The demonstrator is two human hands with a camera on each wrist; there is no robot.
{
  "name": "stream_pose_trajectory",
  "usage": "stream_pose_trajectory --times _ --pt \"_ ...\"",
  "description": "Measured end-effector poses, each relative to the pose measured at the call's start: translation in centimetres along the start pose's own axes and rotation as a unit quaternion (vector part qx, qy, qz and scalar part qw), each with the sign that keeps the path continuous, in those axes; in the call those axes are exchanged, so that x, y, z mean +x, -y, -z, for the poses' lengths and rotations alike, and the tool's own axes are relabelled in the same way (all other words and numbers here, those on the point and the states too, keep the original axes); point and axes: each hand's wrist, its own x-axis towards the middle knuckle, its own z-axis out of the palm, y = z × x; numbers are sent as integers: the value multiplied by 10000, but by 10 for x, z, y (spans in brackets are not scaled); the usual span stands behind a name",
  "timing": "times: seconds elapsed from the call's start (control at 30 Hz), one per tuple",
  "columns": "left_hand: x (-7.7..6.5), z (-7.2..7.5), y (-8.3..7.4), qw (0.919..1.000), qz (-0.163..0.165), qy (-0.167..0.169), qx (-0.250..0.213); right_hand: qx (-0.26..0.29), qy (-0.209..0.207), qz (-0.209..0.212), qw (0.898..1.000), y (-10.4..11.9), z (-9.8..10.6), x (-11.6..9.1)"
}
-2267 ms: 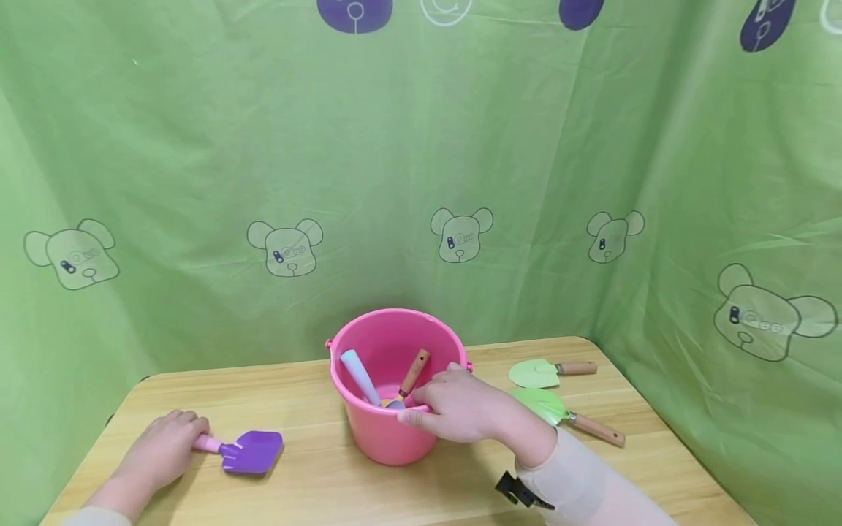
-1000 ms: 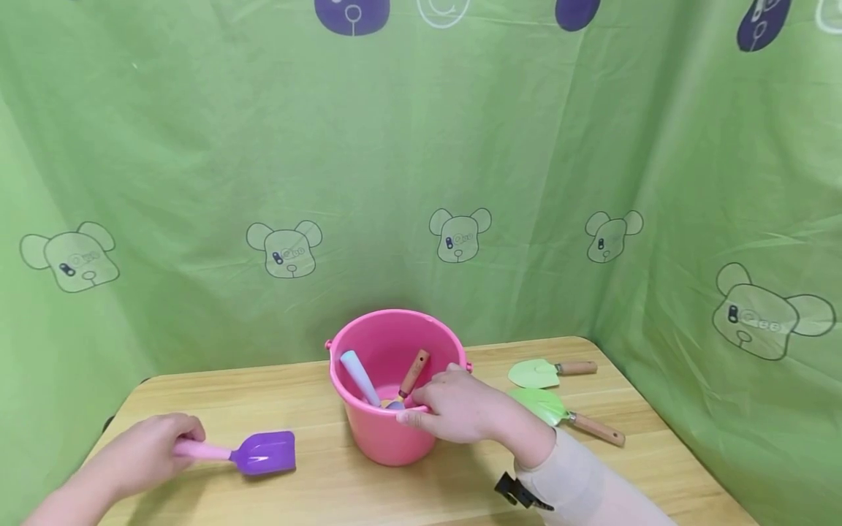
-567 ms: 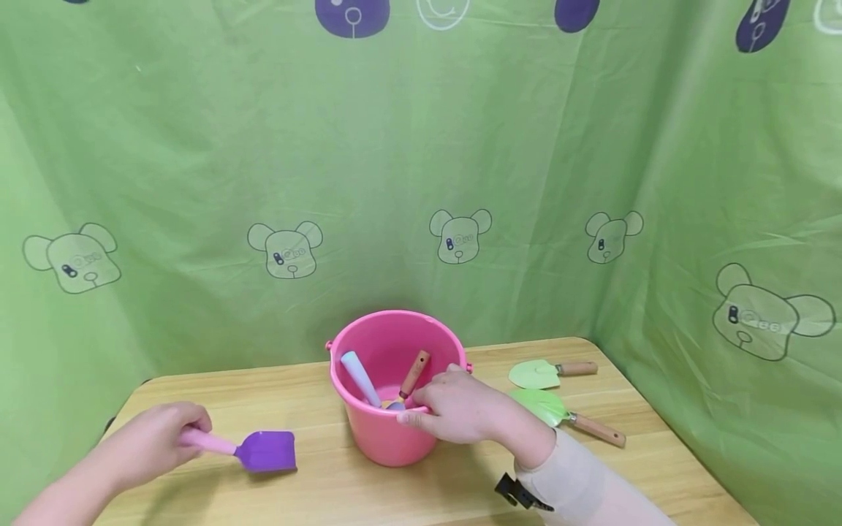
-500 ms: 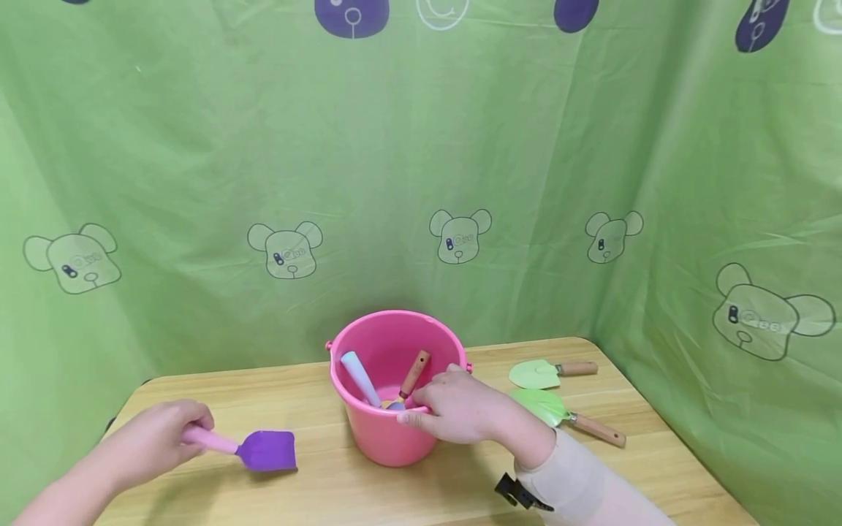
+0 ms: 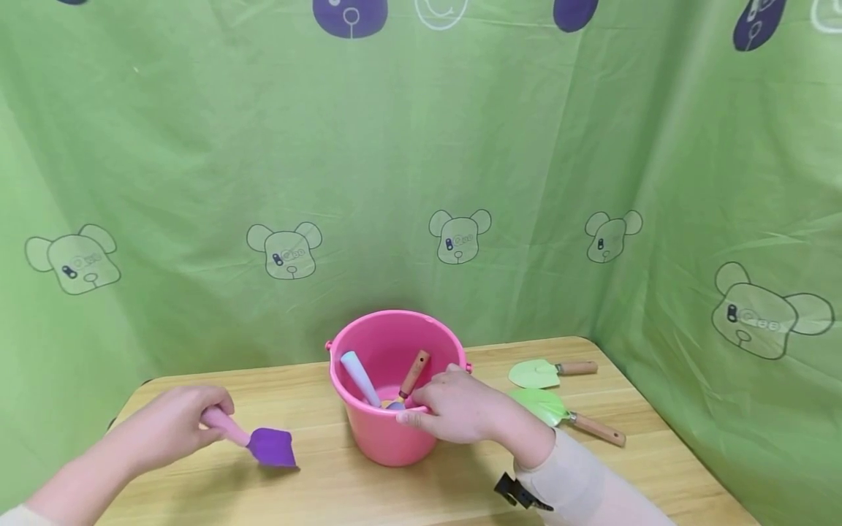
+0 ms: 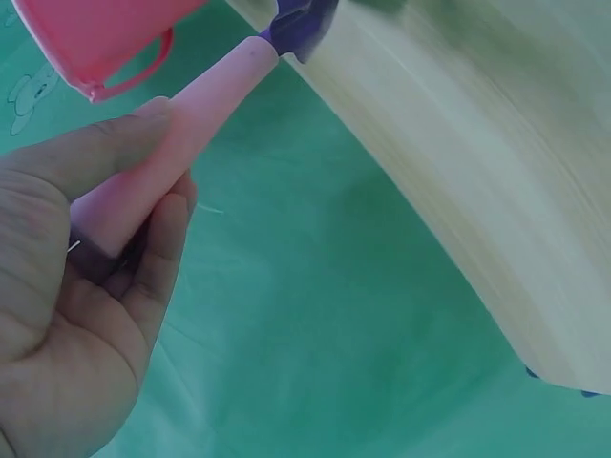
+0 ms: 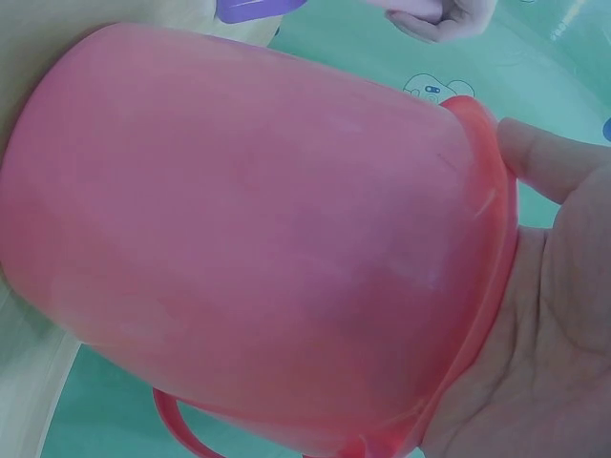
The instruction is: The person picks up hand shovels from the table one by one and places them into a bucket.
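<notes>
My left hand [image 5: 174,427] grips the pink handle [image 6: 191,119] of a toy shovel whose purple blade [image 5: 272,447] tilts down close over the table at left. Thumb and curled fingers wrap the handle's end in the left wrist view. A pink bucket [image 5: 391,438] stands upright at the middle of the table. My right hand [image 5: 457,405] holds the bucket's near right rim, thumb outside and fingers reaching over into it. Inside the bucket lean a pale blue handle [image 5: 360,378] and a wooden-handled tool [image 5: 414,373]; their lower ends are partly hidden.
Two green toy trowels with wooden handles lie right of the bucket: a paler one [image 5: 534,373] behind and a brighter one [image 5: 542,404] nearer, partly behind my right forearm. Green cloth [image 5: 395,146] with bear faces hangs behind and beside the wooden table [image 5: 316,497].
My left hand has taken the shovel by its handle, raised the handle end and moved a little right and away, so the blade now points down. The right hand and bucket have stayed put.
</notes>
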Motion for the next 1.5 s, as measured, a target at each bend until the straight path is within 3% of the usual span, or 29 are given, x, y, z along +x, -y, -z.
stream_pose_trajectory --times 0.37,0.6,0.77,1.03,1.23,1.5 --pt "20 3 -23 9926 645 99 -1020 6 -15 -25 10000 -2 1 0" --pt "31 -7 -32 9740 1235 72 -1899 3 -41 -6 10000 -2 -2 0" --pt "34 -16 -32 9604 1286 -99 -2469 23 -7 -26 10000 1 -2 0" --pt "41 -27 -32 9436 1557 -279 -2908 20 -21 -39 10000 1 0 -1" --pt "45 -34 -35 9410 1471 -563 -2996 35 -15 -77 10000 0 0 -1" --pt "48 -43 -39 9268 1486 -648 -3388 -13 -78 3 10000 0 -1 -1"
